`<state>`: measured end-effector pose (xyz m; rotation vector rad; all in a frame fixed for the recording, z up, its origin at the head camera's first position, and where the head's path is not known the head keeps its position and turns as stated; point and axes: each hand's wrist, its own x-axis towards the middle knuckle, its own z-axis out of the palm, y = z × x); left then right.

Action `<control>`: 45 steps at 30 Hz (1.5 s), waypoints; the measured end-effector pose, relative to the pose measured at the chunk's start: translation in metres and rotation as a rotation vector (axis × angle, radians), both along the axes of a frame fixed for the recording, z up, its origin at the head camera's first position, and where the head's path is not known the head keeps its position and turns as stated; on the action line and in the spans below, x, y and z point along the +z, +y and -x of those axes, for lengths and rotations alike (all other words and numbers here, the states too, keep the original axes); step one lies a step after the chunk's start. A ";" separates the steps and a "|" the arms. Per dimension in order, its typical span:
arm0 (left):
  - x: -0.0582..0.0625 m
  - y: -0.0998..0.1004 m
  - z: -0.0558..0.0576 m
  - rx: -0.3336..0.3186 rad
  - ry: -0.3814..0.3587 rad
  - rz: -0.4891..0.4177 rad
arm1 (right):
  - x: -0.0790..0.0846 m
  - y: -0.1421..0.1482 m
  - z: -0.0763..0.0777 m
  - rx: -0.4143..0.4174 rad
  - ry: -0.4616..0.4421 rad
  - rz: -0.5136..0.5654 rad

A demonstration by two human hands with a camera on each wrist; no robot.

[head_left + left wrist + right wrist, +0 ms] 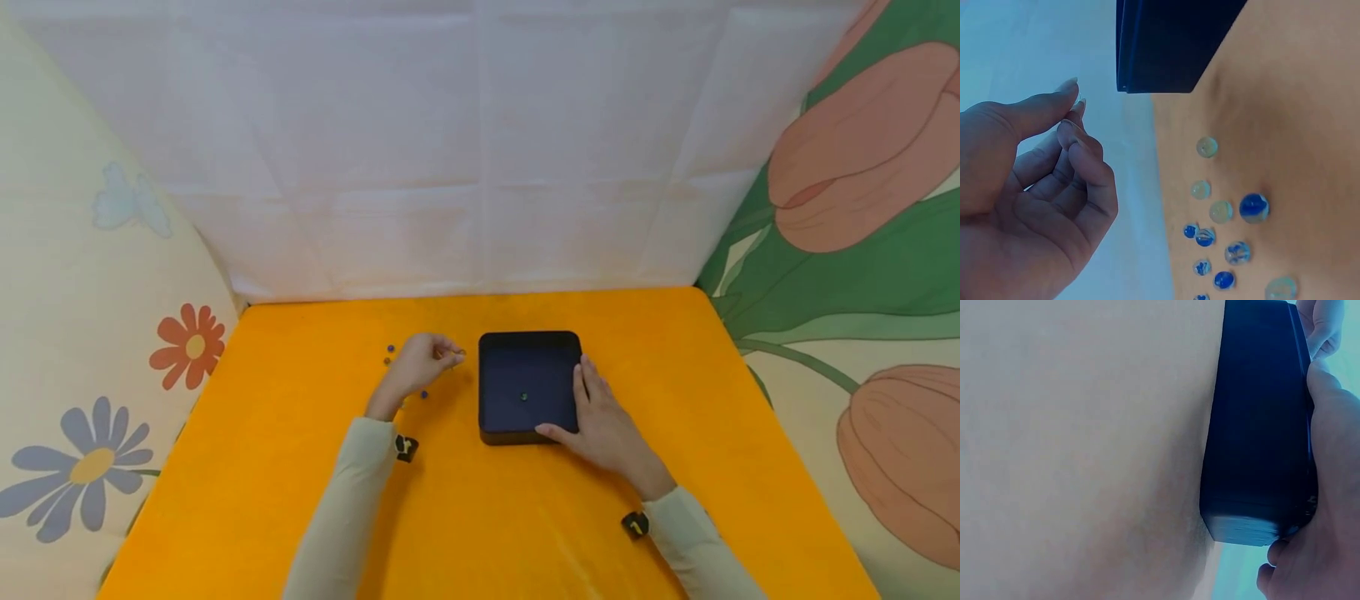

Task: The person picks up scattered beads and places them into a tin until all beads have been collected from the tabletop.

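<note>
My left hand [420, 362] is raised to the left of a square black tray [530, 436]. Its thumb and fingertips pinch a marble [462, 352], which is mostly hidden; in the left wrist view it hardly shows between the tips. My right hand [606, 423] holds the tray by its near right corner, fingers over the right rim and thumb at the front rim. Inside the tray lies one greenish marble [523, 397]. Several loose marbles lie on the table beneath my left hand, among them a dark blue marble [1254, 207] and a pale yellowish marble [1207, 147].
An orange cloth [465, 517] covers the table. A white sheet [480, 167] hangs behind it, with flower-printed sheets at both sides. Near the left hand lie a blue marble [391, 348] and another blue marble [423, 394].
</note>
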<state>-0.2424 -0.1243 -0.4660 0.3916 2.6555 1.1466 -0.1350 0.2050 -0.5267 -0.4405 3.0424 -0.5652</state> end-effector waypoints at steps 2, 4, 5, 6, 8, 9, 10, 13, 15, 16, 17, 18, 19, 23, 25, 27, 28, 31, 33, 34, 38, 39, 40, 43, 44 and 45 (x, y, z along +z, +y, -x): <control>0.001 0.004 0.001 0.001 -0.006 -0.002 | 0.001 0.000 0.000 -0.003 0.000 -0.005; 0.002 0.008 0.002 0.001 -0.010 -0.001 | 0.001 0.000 0.000 -0.003 0.001 -0.009; 0.003 0.010 0.003 0.001 -0.010 -0.001 | 0.001 0.000 0.000 -0.005 -0.002 -0.013; 0.003 0.012 0.004 -0.001 -0.008 -0.003 | 0.001 0.000 0.000 -0.006 -0.005 -0.014; 0.003 0.017 0.006 -0.005 -0.006 -0.006 | 0.001 0.000 0.000 -0.006 -0.005 -0.015; 0.003 0.019 0.006 -0.005 -0.005 -0.006 | 0.001 0.001 0.000 -0.006 -0.005 -0.014; 0.003 0.020 0.007 -0.008 -0.003 -0.005 | 0.001 0.001 0.000 -0.010 -0.008 -0.017; 0.002 0.026 0.009 -0.028 0.002 0.004 | 0.000 0.001 0.001 -0.010 0.001 -0.017; 0.001 0.029 0.011 -0.041 -0.004 0.006 | 0.000 0.001 0.001 -0.009 0.003 -0.017; 0.000 0.030 0.011 -0.047 -0.009 0.004 | 0.000 0.000 0.001 -0.008 0.002 -0.017; 0.000 0.032 0.012 -0.051 -0.016 0.001 | 0.000 0.000 0.001 -0.006 0.000 -0.014; 0.001 0.034 0.013 -0.053 -0.023 -0.001 | 0.000 0.000 0.001 -0.005 -0.002 -0.013; 0.001 0.035 0.013 -0.053 -0.029 -0.006 | 0.000 -0.001 0.001 -0.004 -0.004 -0.012; 0.002 0.042 0.015 -0.067 -0.029 -0.001 | 0.001 -0.002 0.001 -0.007 -0.014 -0.011; 0.002 0.045 0.017 -0.078 -0.020 0.005 | 0.001 -0.002 0.001 -0.010 -0.015 -0.009; 0.003 0.047 0.018 -0.087 -0.007 0.019 | 0.002 -0.002 0.001 -0.012 -0.016 -0.005; 0.003 0.049 0.018 -0.089 -0.001 0.025 | 0.002 -0.003 0.001 -0.012 -0.017 -0.004; 0.005 0.054 0.020 -0.100 0.012 0.033 | 0.003 -0.003 0.000 -0.014 -0.020 0.002; 0.005 0.057 0.022 -0.104 0.010 0.031 | 0.003 -0.003 0.000 -0.016 -0.024 0.005; 0.005 0.059 0.023 -0.106 0.008 0.031 | 0.003 -0.003 -0.001 -0.016 -0.024 0.005; 0.006 0.067 0.026 -0.117 0.004 0.024 | 0.003 -0.003 -0.001 -0.017 -0.026 0.009; 0.006 0.068 0.026 -0.120 0.010 0.026 | 0.003 -0.003 0.000 -0.017 -0.026 0.008; 0.006 0.070 0.027 -0.125 0.015 0.027 | 0.003 -0.003 0.000 -0.017 -0.025 0.006; 0.006 0.074 0.028 -0.133 0.028 0.031 | 0.003 -0.003 0.000 -0.016 -0.026 0.006; 0.006 0.075 0.029 -0.134 0.030 0.031 | 0.002 -0.003 0.000 -0.015 -0.025 0.005; 0.005 0.076 0.029 -0.133 0.033 0.031 | 0.002 -0.003 0.000 -0.013 -0.024 0.005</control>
